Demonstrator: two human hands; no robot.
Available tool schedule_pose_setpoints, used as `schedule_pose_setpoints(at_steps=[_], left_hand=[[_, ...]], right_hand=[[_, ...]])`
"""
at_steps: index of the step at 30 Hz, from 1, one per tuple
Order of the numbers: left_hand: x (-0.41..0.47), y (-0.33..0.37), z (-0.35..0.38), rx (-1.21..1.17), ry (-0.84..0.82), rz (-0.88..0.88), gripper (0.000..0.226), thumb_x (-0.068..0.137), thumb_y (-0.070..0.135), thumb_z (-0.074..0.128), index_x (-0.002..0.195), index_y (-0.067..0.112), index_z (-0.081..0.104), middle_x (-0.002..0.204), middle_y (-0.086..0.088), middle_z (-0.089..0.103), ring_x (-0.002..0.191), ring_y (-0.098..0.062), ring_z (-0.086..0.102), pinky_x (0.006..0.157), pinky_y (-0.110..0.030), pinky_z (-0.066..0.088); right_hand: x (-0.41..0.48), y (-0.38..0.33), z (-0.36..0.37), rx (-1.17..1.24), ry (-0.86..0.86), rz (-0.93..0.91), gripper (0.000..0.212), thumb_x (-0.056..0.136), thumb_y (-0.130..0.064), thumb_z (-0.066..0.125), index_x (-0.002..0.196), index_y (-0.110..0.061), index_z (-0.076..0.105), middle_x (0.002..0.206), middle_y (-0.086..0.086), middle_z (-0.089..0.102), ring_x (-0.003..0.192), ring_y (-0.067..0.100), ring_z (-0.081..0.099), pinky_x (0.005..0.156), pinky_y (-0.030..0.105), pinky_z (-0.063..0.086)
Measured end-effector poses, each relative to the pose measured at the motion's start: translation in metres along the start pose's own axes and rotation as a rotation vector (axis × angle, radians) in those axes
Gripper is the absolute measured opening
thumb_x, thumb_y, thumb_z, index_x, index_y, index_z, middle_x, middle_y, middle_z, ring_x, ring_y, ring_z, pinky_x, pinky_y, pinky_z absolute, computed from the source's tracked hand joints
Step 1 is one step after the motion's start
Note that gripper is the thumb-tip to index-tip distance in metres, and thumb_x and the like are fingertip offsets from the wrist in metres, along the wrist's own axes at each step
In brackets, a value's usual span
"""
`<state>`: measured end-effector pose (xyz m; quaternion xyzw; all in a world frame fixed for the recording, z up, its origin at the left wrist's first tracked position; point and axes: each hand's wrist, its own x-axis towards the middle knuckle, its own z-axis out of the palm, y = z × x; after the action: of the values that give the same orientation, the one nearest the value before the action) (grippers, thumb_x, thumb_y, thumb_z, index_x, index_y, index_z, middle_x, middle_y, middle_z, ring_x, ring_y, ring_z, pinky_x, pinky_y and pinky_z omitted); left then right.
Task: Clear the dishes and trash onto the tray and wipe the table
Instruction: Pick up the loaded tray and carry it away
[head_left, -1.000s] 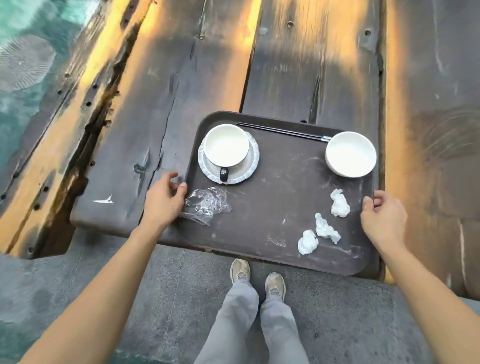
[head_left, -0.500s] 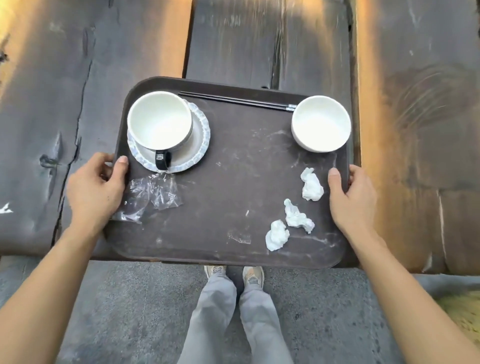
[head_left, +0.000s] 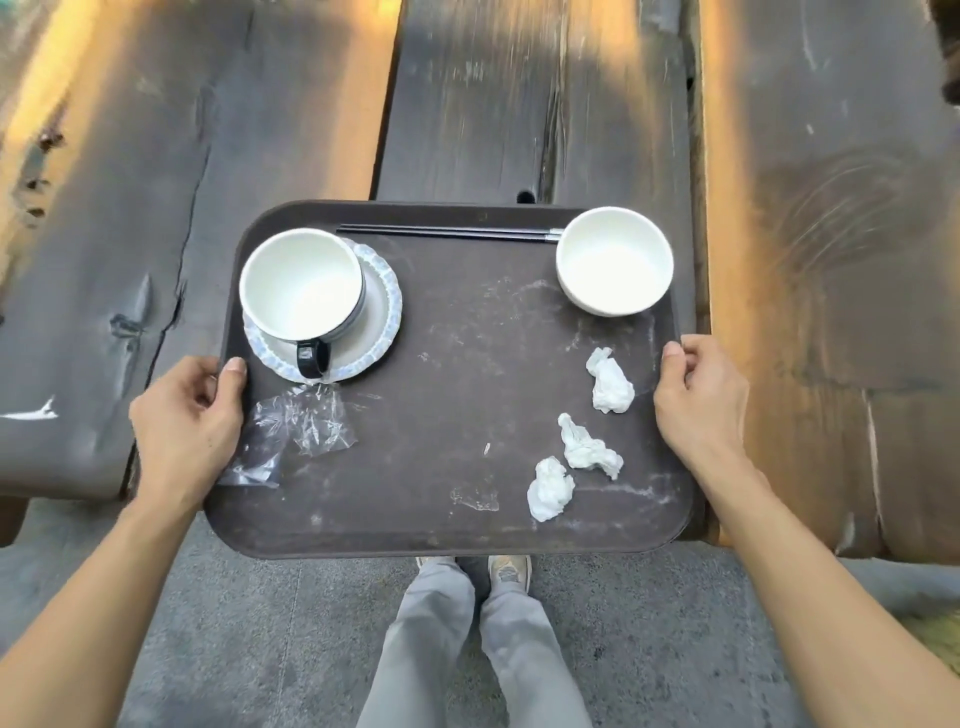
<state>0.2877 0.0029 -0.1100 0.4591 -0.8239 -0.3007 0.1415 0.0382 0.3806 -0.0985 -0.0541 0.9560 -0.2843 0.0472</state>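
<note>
A dark brown tray juts over the near edge of the dark wooden table. My left hand grips its left rim and my right hand grips its right rim. On the tray stand a white cup with a black handle on a blue-patterned saucer at the back left, a white bowl at the back right, and black chopsticks along the far rim. Clear plastic wrap lies near my left hand. Three crumpled white tissues lie near my right hand.
The table is made of rough planks with cracks, knots and a hole. A white scrap lies on the plank at the far left. Grey pavement is below, with my legs and shoes under the tray.
The tray has come toward me and now sticks out past the table's near edge, both hands still on its rims. The view has shifted right along the table.
</note>
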Motion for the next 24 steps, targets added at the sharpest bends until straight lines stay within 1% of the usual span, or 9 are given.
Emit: schedule_pose_setpoints(at_steps=[3,7,9,12,17,20,21,22,24], left_hand=[[-0.022,0.0,-0.021,-0.017,0.024,-0.042,0.031,0.096,0.041,0.059,0.085,0.013,0.063,0.06,-0.008,0.057,0.056,-0.01,0.047,0.067,-0.034,0.043],[-0.055,0.004,-0.049,-0.027,0.078,-0.074,0.033,0.097,0.036,0.06,0.082,0.007,0.061,0.063,-0.016,0.058,0.064,-0.024,0.052,0.066,-0.034,0.04],[-0.071,0.003,-0.062,-0.031,0.116,-0.111,0.033,0.096,0.038,0.06,0.081,0.008,0.061,0.064,-0.016,0.058,0.064,-0.023,0.052,0.066,-0.032,0.04],[-0.101,0.004,-0.083,-0.043,0.153,-0.159,0.032,0.096,0.038,0.06,0.081,0.011,0.062,0.065,-0.016,0.059,0.063,-0.02,0.052,0.061,-0.021,0.039],[-0.156,0.004,-0.112,-0.068,0.215,-0.258,0.028,0.096,0.039,0.06,0.082,0.014,0.065,0.065,-0.013,0.063,0.066,-0.02,0.056,0.068,-0.03,0.042],[-0.193,0.005,-0.134,-0.077,0.261,-0.313,0.027,0.096,0.036,0.061,0.083,0.013,0.065,0.066,-0.015,0.063,0.062,-0.02,0.056,0.064,-0.018,0.041],[-0.204,0.005,-0.142,-0.077,0.275,-0.326,0.026,0.097,0.034,0.061,0.083,0.012,0.066,0.067,-0.016,0.064,0.064,-0.024,0.057,0.065,-0.019,0.041],[-0.215,0.005,-0.149,-0.08,0.293,-0.339,0.026,0.097,0.033,0.061,0.083,0.012,0.066,0.067,-0.017,0.065,0.065,-0.027,0.059,0.068,-0.024,0.044],[-0.234,0.006,-0.163,-0.096,0.32,-0.369,0.026,0.097,0.034,0.061,0.084,0.013,0.066,0.067,-0.015,0.065,0.063,-0.025,0.057,0.069,-0.031,0.045]], right_hand=[[-0.006,-0.011,-0.01,0.014,-0.045,-0.047,0.018,0.1,-0.023,0.044,0.101,-0.01,0.056,0.085,0.005,0.062,0.081,0.025,0.054,0.075,0.031,0.034],[-0.012,-0.025,-0.026,0.022,-0.093,-0.107,0.017,0.1,-0.024,0.043,0.1,-0.011,0.054,0.083,0.006,0.061,0.081,0.026,0.054,0.074,0.031,0.033],[-0.016,-0.032,-0.035,0.039,-0.106,-0.131,0.017,0.1,-0.024,0.043,0.1,-0.011,0.054,0.083,0.005,0.061,0.081,0.025,0.054,0.073,0.031,0.033],[-0.027,-0.043,-0.053,0.058,-0.127,-0.172,0.017,0.1,-0.024,0.043,0.1,-0.012,0.054,0.083,0.005,0.062,0.081,0.024,0.055,0.074,0.032,0.035],[-0.041,-0.062,-0.076,0.051,-0.191,-0.25,0.018,0.1,-0.027,0.043,0.101,-0.013,0.055,0.088,0.004,0.064,0.085,0.023,0.056,0.075,0.032,0.038],[-0.052,-0.078,-0.088,0.046,-0.232,-0.309,0.019,0.1,-0.026,0.044,0.102,-0.011,0.056,0.088,0.003,0.063,0.086,0.022,0.055,0.075,0.031,0.036],[-0.057,-0.083,-0.091,0.047,-0.247,-0.326,0.019,0.1,-0.026,0.044,0.102,-0.011,0.057,0.087,0.003,0.064,0.086,0.022,0.055,0.075,0.031,0.036],[-0.062,-0.088,-0.094,0.046,-0.263,-0.342,0.019,0.1,-0.026,0.044,0.102,-0.011,0.057,0.087,0.003,0.064,0.085,0.022,0.055,0.075,0.03,0.035],[-0.07,-0.097,-0.097,0.049,-0.289,-0.381,0.017,0.1,-0.025,0.044,0.1,-0.012,0.056,0.083,0.002,0.063,0.083,0.022,0.055,0.073,0.03,0.033]])
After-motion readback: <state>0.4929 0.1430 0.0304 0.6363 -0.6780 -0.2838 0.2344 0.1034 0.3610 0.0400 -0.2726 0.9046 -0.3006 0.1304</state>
